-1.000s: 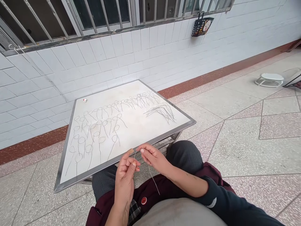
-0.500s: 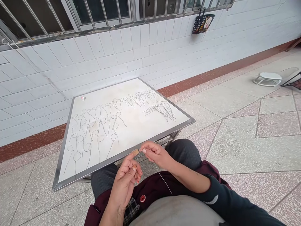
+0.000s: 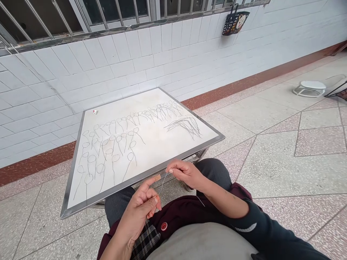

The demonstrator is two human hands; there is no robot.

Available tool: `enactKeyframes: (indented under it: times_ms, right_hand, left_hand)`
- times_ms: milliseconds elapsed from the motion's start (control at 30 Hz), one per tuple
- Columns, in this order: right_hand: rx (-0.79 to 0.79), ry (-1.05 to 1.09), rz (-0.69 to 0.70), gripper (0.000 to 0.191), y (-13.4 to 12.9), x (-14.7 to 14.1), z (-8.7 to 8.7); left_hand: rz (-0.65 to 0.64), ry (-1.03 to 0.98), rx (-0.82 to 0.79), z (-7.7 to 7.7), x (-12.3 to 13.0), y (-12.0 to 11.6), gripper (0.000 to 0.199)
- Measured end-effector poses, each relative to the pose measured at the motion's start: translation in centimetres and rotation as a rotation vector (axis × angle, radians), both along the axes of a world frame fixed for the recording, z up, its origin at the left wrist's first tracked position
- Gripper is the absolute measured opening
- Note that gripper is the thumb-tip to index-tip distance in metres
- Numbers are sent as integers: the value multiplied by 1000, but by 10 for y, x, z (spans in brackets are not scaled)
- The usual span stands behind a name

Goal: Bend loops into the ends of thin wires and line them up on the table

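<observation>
Above my lap, my right hand [image 3: 187, 174] pinches a thin wire [image 3: 164, 181] between thumb and fingertips. One short end points down toward my left hand, and the longer tail slants out below my right wrist. My left hand [image 3: 145, 198] is just to the left, index finger stretched out with a tan wrap on its tip and the other fingers curled loosely; it appears apart from the wire. On the white table [image 3: 154, 144] in front lie many wires with a round loop at one end [image 3: 88, 178], set out in rows. A bundle of straight wires [image 3: 185, 126] lies at the table's right.
The table has a grey metal rim [image 3: 141, 182] close to my knees. A small white and red object [image 3: 95, 112] sits at its far left corner. Beyond stands a tiled wall [image 3: 130, 68] with a hanging black basket [image 3: 235, 22]. A white stool [image 3: 309, 88] is at the right.
My right hand has moved slightly right and up with the wire, away from my left hand. The wire has come away from the left fingers, and the left hand has shifted slightly left.
</observation>
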State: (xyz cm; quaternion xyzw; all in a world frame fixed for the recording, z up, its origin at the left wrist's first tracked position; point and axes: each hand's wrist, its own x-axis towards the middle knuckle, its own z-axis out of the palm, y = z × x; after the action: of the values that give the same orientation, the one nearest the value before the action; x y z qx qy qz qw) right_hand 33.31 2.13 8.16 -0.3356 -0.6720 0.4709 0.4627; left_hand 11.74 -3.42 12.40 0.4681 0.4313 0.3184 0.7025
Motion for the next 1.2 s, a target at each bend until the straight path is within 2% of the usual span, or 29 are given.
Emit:
enactKeyframes:
  times_ms: [100,200,333,467,633,767,967,1200]
  right_hand:
    - [-52,81,-74,16,4,5,1]
    - [-85,155,-109,15,6,8,3]
    - [-82,182,-56,15,1,3,5]
    - [-59,154,-15,15,-4,-5,2]
    - [-22,75,68,19,-5,-3,1]
    - [95,-74,134,21,-5,3,7]
    - [368,-224,190,26,-3,11,13]
    - [456,-226,120,27,-2,11,5]
  left_hand:
    - [-34,32,-26,-4,-6,0,56]
    - [43,23,-51,-10,-7,2,54]
    - [184,-129,-85,-11,9,5,43]
    - [202,-292,-124,-2,33,8,37]
    - [205,-321,-145,3,42,9,44]
    - [180,-282,-155,1,39,8,53]
    - [36,-176,-150,1,33,5,57]
    - [77,-103,-90,7,25,0,54]
